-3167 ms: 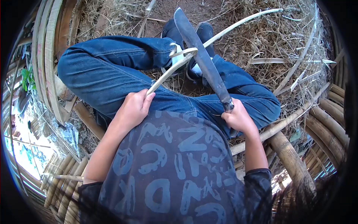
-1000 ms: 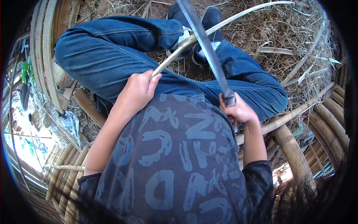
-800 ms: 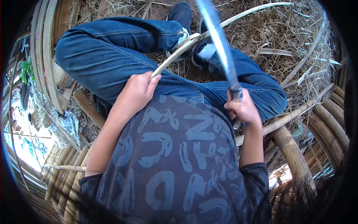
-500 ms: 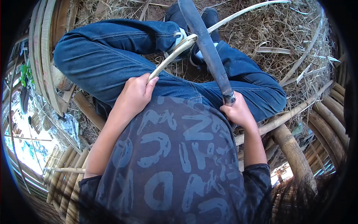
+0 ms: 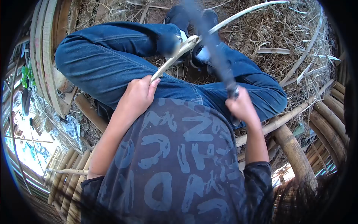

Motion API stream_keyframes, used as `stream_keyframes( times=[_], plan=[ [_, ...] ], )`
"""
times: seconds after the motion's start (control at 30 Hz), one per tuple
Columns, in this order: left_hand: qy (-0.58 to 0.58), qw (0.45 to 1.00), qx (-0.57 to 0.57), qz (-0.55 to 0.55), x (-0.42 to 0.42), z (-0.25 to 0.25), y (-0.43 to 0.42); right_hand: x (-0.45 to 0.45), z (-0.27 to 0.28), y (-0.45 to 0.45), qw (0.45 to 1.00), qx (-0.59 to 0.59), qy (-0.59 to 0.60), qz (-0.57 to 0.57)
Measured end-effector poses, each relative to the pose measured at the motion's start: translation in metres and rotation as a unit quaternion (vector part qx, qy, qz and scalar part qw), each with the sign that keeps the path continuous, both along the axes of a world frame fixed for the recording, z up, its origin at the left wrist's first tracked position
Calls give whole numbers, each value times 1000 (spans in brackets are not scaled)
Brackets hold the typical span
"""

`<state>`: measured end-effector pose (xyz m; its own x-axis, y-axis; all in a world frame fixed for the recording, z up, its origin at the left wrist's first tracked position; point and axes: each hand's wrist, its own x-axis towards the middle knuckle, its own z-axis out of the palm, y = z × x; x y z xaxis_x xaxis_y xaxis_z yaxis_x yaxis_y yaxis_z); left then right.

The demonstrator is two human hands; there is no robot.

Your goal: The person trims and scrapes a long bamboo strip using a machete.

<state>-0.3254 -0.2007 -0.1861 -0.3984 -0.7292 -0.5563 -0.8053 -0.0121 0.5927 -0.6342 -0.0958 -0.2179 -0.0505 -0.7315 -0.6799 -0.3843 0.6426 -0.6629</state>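
My left hand (image 5: pixel 138 93) is closed round the near end of a pale bamboo strip (image 5: pixel 169 62), which runs up and away over my crossed legs. A thick curl or split stands out partway along it, close to the blade, and the far length bends off to the upper right. In my right hand (image 5: pixel 242 106) is the handle of a long dark machete (image 5: pixel 215 56). Motion blurs its blade, which points away from me across the strip. Whether the edge touches the strip I cannot tell.
Dry shavings (image 5: pixel 276 33) cover the ground beyond my jeans (image 5: pixel 97 59) and shoes. Bamboo poles (image 5: pixel 296 156) lie at the right. Split bamboo slats (image 5: pixel 43 48) stand at the upper left, with a bamboo slatted surface (image 5: pixel 69 168) below them.
My right hand has moved slightly right and away from me, and the machete blade has shifted right and become blurred. The left hand stays nearly in place on the strip.
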Motion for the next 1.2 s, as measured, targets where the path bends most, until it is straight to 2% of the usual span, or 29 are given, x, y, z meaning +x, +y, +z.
stream_keyframes(
  times=[0.03,0.17,0.23,0.27,0.33,0.4,0.5,0.53,0.63,0.73,0.87,0.9,0.93,1.0,1.07,1.1,1.2],
  plan=[
    [6,1000,1,-3,1,0,-3,5,5,1,999,-15,-1,46],
    [10,1000,2,6,-4,0,-5,1,13,-10,999,51,3,12],
    [12,1000,0,9,-5,-2,-3,14,12,-11,974,167,-71,-135],
    [14,1000,-8,7,-4,0,-3,16,12,-5,974,169,-75,-135],
    [0,1000,1,-2,-2,4,-6,15,14,0,999,21,-6,23],
    [-7,1000,20,-9,-4,3,-5,7,17,-2,999,25,-10,19],
    [-6,1000,13,3,-6,2,-6,4,16,-4,982,141,-123,-34],
    [-6,1000,16,2,-5,2,-6,4,16,-4,981,143,-126,-34],
    [-4,1000,20,2,-2,2,-6,-5,11,-4,907,240,-334,-95],
    [-2,1000,27,8,-5,2,-8,2,17,-9,925,202,-310,-85],
    [-5,999,35,5,-5,4,-8,10,13,-12,917,191,-297,-186],
    [-4,999,35,3,-7,7,-9,10,11,-13,939,190,-236,-162],
    [-21,998,60,-7,-8,11,-11,8,12,-13,939,187,-237,-164],
    [-37,996,81,-27,-11,24,-11,3,14,-12,979,135,-139,-67],
    [-106,988,18,-109,-15,39,-6,3,17,-12,982,114,-135,-65],
    [-103,988,15,-117,-19,47,-9,4,19,-12,985,97,-133,-54],
    [-112,974,-125,-155,-25,75,-23,8,19,-13,979,111,-141,-95]
  ],
)
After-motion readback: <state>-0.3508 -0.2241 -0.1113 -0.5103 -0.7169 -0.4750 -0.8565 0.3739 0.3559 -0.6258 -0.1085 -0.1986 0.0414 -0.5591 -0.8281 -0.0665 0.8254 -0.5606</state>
